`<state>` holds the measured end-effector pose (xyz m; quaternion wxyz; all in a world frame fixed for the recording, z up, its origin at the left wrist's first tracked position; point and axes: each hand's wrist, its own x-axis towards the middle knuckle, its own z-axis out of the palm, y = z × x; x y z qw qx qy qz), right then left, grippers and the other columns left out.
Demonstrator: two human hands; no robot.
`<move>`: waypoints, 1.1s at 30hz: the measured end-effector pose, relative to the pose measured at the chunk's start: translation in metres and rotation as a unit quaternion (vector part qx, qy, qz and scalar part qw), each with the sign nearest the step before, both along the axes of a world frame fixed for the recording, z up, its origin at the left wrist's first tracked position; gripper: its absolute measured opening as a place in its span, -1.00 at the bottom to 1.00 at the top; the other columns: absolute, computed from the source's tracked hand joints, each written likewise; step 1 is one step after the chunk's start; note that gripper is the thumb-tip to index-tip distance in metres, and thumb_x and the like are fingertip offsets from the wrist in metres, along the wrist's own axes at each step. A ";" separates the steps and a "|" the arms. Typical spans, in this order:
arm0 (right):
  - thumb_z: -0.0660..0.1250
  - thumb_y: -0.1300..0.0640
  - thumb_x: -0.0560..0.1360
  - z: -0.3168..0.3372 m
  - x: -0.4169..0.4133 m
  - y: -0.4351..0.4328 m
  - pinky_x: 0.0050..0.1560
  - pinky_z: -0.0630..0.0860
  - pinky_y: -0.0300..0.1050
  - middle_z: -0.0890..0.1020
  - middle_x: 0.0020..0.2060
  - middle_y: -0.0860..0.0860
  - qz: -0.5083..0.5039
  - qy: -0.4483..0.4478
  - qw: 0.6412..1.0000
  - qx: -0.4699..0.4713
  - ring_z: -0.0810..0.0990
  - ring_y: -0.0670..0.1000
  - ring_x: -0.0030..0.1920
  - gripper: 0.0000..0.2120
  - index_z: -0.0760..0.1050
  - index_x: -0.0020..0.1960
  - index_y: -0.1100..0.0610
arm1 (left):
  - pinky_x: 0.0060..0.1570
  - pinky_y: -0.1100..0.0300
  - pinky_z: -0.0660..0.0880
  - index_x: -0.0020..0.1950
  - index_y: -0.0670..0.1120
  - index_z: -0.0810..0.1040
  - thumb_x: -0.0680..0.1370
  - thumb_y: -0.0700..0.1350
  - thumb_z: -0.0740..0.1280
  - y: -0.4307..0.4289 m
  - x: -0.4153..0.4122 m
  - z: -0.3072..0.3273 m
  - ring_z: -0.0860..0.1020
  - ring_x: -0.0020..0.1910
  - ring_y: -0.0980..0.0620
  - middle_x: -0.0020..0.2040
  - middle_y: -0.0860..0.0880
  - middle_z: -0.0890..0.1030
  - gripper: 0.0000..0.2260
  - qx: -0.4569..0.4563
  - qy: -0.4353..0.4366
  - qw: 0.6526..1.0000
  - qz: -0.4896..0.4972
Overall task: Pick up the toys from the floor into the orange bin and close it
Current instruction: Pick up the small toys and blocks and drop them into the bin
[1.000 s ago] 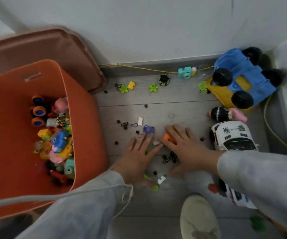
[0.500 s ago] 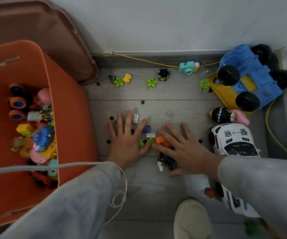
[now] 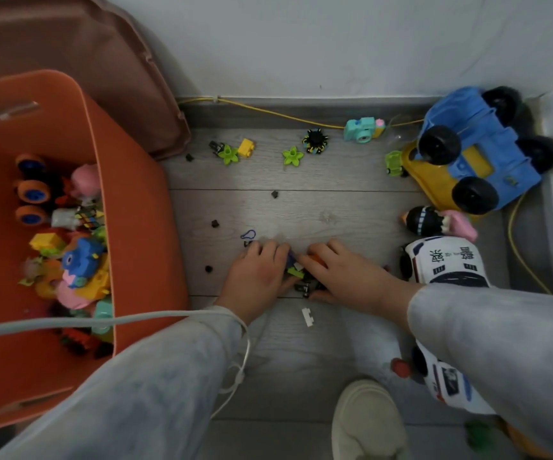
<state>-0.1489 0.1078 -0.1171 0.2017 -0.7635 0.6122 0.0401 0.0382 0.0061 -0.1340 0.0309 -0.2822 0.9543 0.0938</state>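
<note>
Fingers that lay flat and spread on the floor [image 3: 318, 207] half a second ago are now bent. My left hand [image 3: 257, 277] and right hand [image 3: 343, 273] have drawn together until they almost meet, and both curl round the heap of small pieces [image 3: 298, 274] raked up between them. Of the heap, only a green bit, a white bit, some black ones and a flash of orange under my right fingers show. I judge the sweeping is done and the scoop has begun, with the lift to the bin next.

Some bits escaped the rake. A white brick [image 3: 307, 317] lies just behind my hands, a blue loop [image 3: 248, 234] sits just ahead of my left fingers, and a few black bits are scattered wider.

The orange bin [image 3: 135, 234] stands open close on my left, already part filled with toys. Its brown lid [image 3: 95, 61] leans against the wall behind it. A good deal is left on the floor: the blue and yellow truck [image 3: 480, 151], the teal toy camera [image 3: 363, 129] and the green flower pieces along the wall.

The only writing is on the roof of the white toy car [image 3: 447, 265] beside my right wrist. It is two dark Chinese characters, upside down to me, which I take for "警察". I see no brand marks elsewhere.
</note>
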 end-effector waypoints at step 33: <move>0.38 0.28 0.39 0.191 0.025 -0.102 0.00 0.43 -0.09 0.41 0.02 0.00 -0.230 -0.230 0.938 -0.117 0.50 0.05 -0.01 -0.70 0.49 0.08 0.06 | -0.04 0.04 0.46 0.12 -0.09 0.56 0.46 -0.16 0.42 -0.047 0.007 0.213 0.51 -0.05 -0.20 -0.01 -0.12 0.46 -0.76 0.119 0.119 0.964 0.207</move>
